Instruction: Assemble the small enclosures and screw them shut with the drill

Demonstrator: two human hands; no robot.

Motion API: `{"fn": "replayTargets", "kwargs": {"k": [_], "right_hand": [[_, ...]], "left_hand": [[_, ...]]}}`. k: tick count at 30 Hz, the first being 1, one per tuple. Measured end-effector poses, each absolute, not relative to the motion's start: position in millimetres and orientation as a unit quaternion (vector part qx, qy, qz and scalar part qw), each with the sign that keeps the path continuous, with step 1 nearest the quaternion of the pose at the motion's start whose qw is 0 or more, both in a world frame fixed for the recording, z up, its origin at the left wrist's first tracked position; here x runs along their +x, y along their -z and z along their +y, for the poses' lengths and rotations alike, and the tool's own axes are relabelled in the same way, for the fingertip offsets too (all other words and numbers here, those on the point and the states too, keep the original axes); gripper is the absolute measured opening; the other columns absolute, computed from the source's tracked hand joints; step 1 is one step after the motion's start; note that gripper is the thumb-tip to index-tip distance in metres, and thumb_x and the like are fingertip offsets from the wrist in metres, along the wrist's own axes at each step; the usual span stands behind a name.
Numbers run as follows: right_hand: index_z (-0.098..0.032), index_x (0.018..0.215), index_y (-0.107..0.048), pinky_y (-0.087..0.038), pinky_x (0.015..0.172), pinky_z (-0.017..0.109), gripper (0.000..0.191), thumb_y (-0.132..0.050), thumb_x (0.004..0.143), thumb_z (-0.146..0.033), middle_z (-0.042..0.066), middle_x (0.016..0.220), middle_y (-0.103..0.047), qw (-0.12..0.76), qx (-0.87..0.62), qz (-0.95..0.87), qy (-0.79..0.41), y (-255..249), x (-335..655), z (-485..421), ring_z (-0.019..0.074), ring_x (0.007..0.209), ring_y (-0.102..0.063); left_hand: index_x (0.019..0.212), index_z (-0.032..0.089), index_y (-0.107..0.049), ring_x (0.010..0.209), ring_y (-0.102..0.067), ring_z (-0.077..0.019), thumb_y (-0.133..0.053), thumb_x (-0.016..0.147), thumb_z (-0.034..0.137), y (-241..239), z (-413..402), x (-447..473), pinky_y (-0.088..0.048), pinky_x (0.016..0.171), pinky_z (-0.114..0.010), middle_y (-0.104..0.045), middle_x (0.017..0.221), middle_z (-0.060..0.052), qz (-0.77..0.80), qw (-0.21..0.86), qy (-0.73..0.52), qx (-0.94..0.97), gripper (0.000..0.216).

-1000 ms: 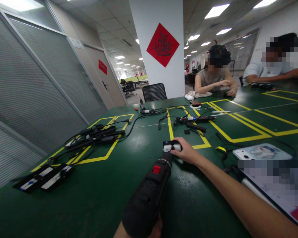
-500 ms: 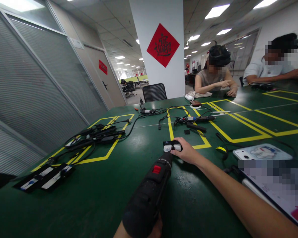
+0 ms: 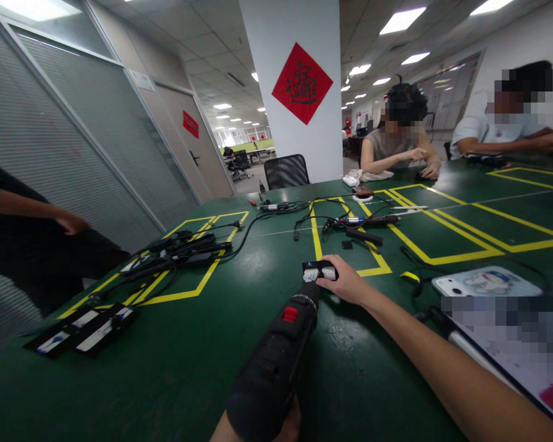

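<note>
My left hand (image 3: 290, 422), at the bottom edge and mostly hidden, is wrapped round the handle of a black power drill (image 3: 276, 362) with a red switch on top. The drill's chuck end points away from me and meets a small black box-like piece (image 3: 311, 275) with white parts inside. Thumb and fingers of my right hand (image 3: 347, 281) grip the right side of that piece just above the green table. Whether a bit sits in the drill is hidden.
Cables and black adapters (image 3: 188, 245) lie heaped at left, near two black-and-white strips (image 3: 104, 331). A pen-like tool (image 3: 368, 221) with a cord lies beyond my hands. A phone (image 3: 486, 283) rests at right. People sit at the far right; another person (image 3: 32, 227) stands at left.
A person in dark clothes has come into view at the left edge of the table. My hands, the drill and the small black piece look unmoved.
</note>
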State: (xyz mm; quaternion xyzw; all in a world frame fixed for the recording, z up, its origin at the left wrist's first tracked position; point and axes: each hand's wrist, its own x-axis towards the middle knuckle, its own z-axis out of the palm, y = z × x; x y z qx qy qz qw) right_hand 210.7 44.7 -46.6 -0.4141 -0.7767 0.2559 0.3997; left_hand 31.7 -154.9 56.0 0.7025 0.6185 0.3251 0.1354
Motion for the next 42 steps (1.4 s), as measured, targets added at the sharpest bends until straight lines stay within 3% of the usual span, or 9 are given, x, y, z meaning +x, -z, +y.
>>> {"fn": "replayTargets", "kwargs": {"k": [4, 12, 27, 32, 42], "right_hand": [[-0.021, 0.113, -0.047, -0.040, 0.086, 0.029, 0.047, -0.065, 0.071, -0.033, 0.004, 0.105, -0.049, 0.401, -0.416, -0.775, -0.255, 47, 211, 45, 0.0160, 0.094, -0.051], [-0.022, 0.112, -0.047, -0.040, 0.086, 0.030, 0.046, -0.064, 0.072, -0.033, 0.004, 0.104, -0.049, 0.400, -0.417, -0.774, -0.260, 46, 211, 44, 0.0165, 0.094, -0.052], [-0.021, 0.113, -0.047, -0.041, 0.086, 0.031, 0.046, -0.064, 0.072, -0.033, 0.004, 0.104, -0.050, 0.399, -0.418, -0.775, -0.257, 46, 211, 43, 0.0165, 0.094, -0.052], [-0.021, 0.113, -0.047, -0.040, 0.087, 0.031, 0.046, -0.064, 0.072, -0.033, 0.004, 0.105, -0.050, 0.399, -0.419, -0.774, -0.257, 45, 210, 44, 0.0168, 0.094, -0.052], [-0.022, 0.113, -0.047, -0.040, 0.087, 0.030, 0.046, -0.064, 0.072, -0.034, 0.003, 0.105, -0.049, 0.399, -0.418, -0.774, -0.259, 45, 210, 44, 0.0161, 0.093, -0.052]], "left_hand": [[0.102, 0.028, -0.064, 0.117, -0.048, -0.0306, -0.053, 0.071, 0.019, -56, -156, 30, -0.046, 0.095, -0.040, -0.066, 0.109, 0.000, 0.618, 0.133, -0.327, 0.703, 0.034], [0.115, 0.026, -0.058, 0.105, -0.059, -0.0251, -0.048, 0.075, 0.014, -53, -153, 44, -0.054, 0.086, -0.036, -0.068, 0.102, -0.001, 0.641, 0.130, -0.352, 0.670, 0.043], [0.115, 0.026, -0.057, 0.103, -0.060, -0.0275, -0.051, 0.071, 0.015, -61, -157, 34, -0.053, 0.088, -0.037, -0.065, 0.110, -0.001, 0.619, 0.134, -0.310, 0.710, 0.046], [0.112, 0.029, -0.060, 0.113, -0.051, -0.0310, -0.054, 0.069, 0.019, -64, -160, 31, -0.046, 0.095, -0.040, -0.062, 0.116, 0.001, 0.614, 0.124, -0.300, 0.720, 0.044], [0.114, 0.025, -0.058, 0.103, -0.060, -0.0259, -0.047, 0.070, 0.014, -59, -155, 36, -0.054, 0.085, -0.035, -0.067, 0.105, -0.002, 0.626, 0.116, -0.329, 0.698, 0.046]]}}
